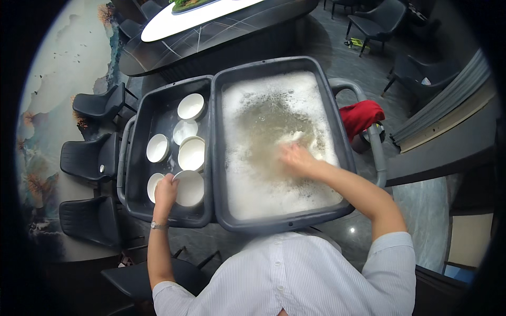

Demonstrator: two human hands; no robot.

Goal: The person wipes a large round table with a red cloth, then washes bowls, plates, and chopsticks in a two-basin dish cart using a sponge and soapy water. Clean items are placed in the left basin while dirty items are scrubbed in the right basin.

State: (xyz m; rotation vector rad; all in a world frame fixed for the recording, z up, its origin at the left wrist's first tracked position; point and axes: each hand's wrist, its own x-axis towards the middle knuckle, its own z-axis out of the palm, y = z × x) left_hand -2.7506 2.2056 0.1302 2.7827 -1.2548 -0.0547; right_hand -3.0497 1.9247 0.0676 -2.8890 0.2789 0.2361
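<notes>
My left hand [166, 190] pinches the rim of a large white bowl [190, 189] at the near end of the left dark plastic tub [170, 222]. A smaller white bowl [151, 189] lies just left of that hand, partly covered by it. Farther up the same tub are several more white bowls [191, 106], two of them stacked [192, 155]. Blurred by motion, my right hand [294, 158] is at the surface of the foamy water [257, 126] in the larger right tub [272, 226]. Something whitish [292, 137] shows by its fingers; whether it is cloth or foam is unclear.
Both tubs stand side by side with grey tube handles [377, 152] at the outer ends. A red cloth [361, 114] drapes over the right handle. Dark chairs [89, 160] line the left wall, and a dark table [221, 31] stands beyond the tubs.
</notes>
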